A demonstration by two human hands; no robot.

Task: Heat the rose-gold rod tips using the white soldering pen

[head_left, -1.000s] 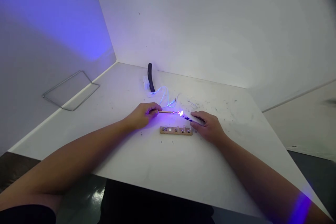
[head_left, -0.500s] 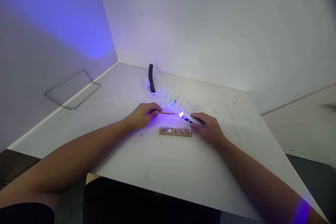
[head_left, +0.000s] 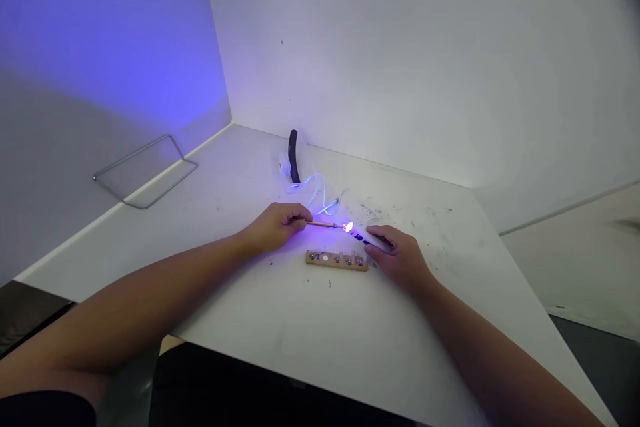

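At the near left, a dark sleeve (head_left: 47,409) shows at the edge of the view, and both bare forearms reach over the white table (head_left: 310,327). A few dark specks lie on the tabletop just nearer than a narrow wooden strip (head_left: 325,265), which lies flat and bears a white dot and several small shiny pieces.

Just beyond the strip, to its right, the right hand (head_left: 397,253) has its thumb and fingers closed around a slim white lamp (head_left: 377,240), whose glowing violet-white end points left. To the left, the left hand (head_left: 277,227) pinches a thin, copper-coloured rod (head_left: 323,223) between thumb and fingers; its tip reaches right to the glow, where the glare hides whether it touches the lamp.

Farther on, a pale looped cable (head_left: 324,193) lies behind the rod. Past it are a clear object (head_left: 284,165) and, just to its right, a black curved piece (head_left: 294,157). At the far left, a thin metal wire frame (head_left: 94,178) spans the table's edge by the left wall (head_left: 100,27), which carries a blue-violet patch of light. The pale far wall (head_left: 380,67) rises behind the tabletop.
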